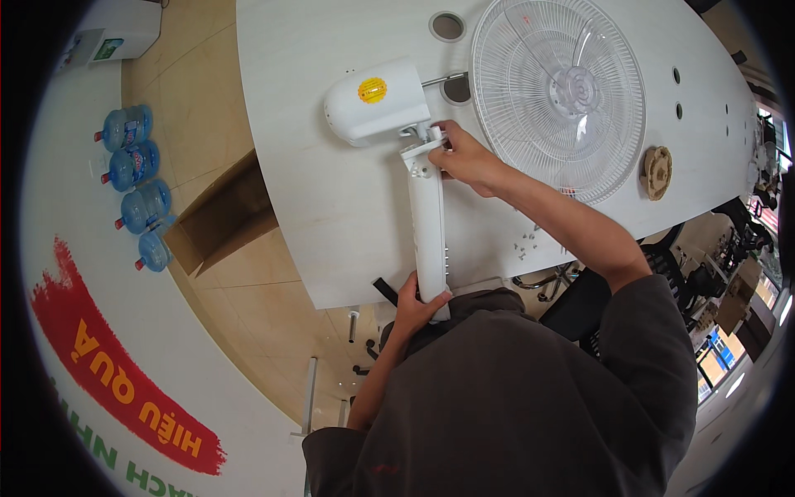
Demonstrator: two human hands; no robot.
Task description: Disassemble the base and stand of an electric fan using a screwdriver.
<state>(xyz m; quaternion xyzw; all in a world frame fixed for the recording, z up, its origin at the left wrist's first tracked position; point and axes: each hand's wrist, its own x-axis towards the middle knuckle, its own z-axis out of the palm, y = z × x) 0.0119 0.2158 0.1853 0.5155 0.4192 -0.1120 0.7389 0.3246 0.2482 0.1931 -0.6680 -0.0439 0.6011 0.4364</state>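
Observation:
A long white fan column (428, 228) lies across the table edge, its lower end toward my body. My left hand (416, 306) is closed around that lower end. At the upper end, my right hand (466, 162) pinches the white bracket by the joint; whether a small part sits between the fingers is hidden. Joined there is a rounded white motor housing (377, 101) with a yellow sticker, its thin metal shaft pointing right. To the right rests a round fan grille (530, 83) with clear blades inside.
Small screws (525, 243) are scattered near the front edge of the white table (331, 224). A brown moulded piece (657, 173) sits right of the grille. On the floor at left stand an open cardboard box (224, 211) and several blue water bottles (142, 205). A black chair (571, 311) is at right.

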